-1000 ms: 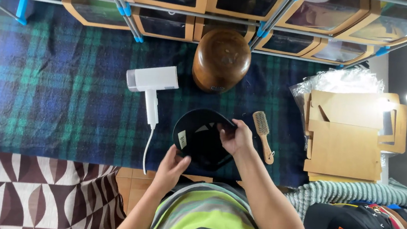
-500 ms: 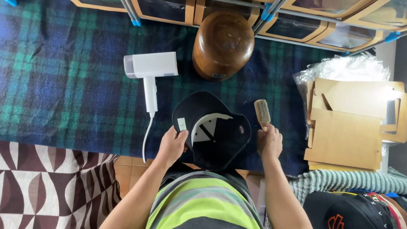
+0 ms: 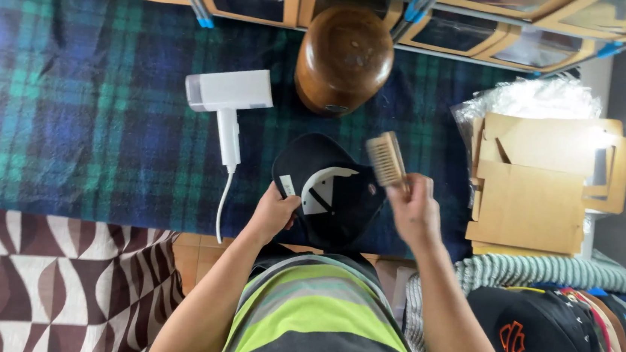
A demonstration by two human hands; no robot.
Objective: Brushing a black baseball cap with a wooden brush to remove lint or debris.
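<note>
Our left hand (image 3: pixel 276 214) grips the black cap (image 3: pixel 327 192) lying upturned on the plaid-covered bench (image 3: pixel 91 126); our right hand (image 3: pixel 413 211) clasps a wooden brush (image 3: pixel 385 160) raised just above it.

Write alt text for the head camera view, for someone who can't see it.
A person's right hand holds a wooden brush above a black cap gripped by the left hand. On the plaid cloth lie a white hair dryer and a wooden hat block.
</note>
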